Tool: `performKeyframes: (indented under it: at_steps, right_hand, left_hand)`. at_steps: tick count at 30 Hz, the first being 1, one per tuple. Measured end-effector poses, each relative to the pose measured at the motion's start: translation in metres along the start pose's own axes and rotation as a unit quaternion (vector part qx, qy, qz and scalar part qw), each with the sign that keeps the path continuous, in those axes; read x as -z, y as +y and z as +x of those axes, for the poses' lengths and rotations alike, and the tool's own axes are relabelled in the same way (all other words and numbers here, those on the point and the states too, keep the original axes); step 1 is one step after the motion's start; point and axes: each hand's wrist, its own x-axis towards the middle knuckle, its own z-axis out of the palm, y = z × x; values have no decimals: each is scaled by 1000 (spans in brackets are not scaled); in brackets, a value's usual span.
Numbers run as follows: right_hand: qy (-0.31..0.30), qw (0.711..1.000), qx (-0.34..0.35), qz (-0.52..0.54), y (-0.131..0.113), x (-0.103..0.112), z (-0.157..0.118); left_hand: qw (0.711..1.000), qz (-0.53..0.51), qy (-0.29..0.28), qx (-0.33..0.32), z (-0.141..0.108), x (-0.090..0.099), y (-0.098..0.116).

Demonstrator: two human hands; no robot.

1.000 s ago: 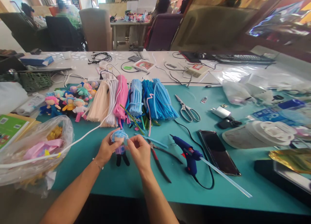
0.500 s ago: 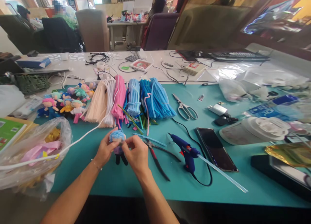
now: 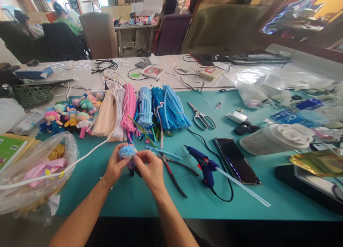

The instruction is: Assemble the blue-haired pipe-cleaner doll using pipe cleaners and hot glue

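Observation:
A small pipe-cleaner doll with curly light-blue hair is held above the green mat. My left hand is closed around the doll's head and side. With thumb and forefinger, my right hand pinches at the doll's right side, near its head. The dark legs hang below, partly covered by my fingers. Just right of my right hand lie pliers with red and black handles. A light-blue pipe cleaner rests by their jaws. A blue glue gun with a clear glue stick lies further right.
Behind my hands lie pink and blue pipe-cleaner bundles, beside finished-looking dolls. Scissors, a phone and a lidded cup are to the right. A plastic bag and a white cable are left.
The doll has tilted in my hands, so its legs show less and more of its hair faces up. My fingers stay on it. The view has shifted slightly.

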Motion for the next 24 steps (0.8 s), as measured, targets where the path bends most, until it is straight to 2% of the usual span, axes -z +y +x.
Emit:
performKeyframes:
  at_steps: [8, 12, 15, 17, 20, 22, 24]
  right_hand:
    - [-18, 999, -24, 13, 1, 0, 1]
    - [-15, 1000, -26, 5, 3, 3, 3]
    - [-19, 999, -32, 4, 5, 8, 4]
    - [-32, 999, -38, 5, 6, 12, 4]
    - [-56, 997, -44, 6, 6, 19, 4]
    - [-65, 997, -43, 3, 5, 22, 4]
    - [-72, 997, -41, -1, 4, 25, 3]
  left_hand:
    - [999, 34, -21, -10, -2, 2, 2]
    - [999, 45, 20, 6, 1, -1, 5]
    - [991, 118, 61, 14, 3, 0, 6]
    - [977, 199, 75, 5, 4, 3, 5]
    - [941, 326, 86, -37, 7, 10, 0]
    - [910, 389, 110, -95, 8, 14, -2]
    - [873, 431, 136, -186, 6, 16, -1]
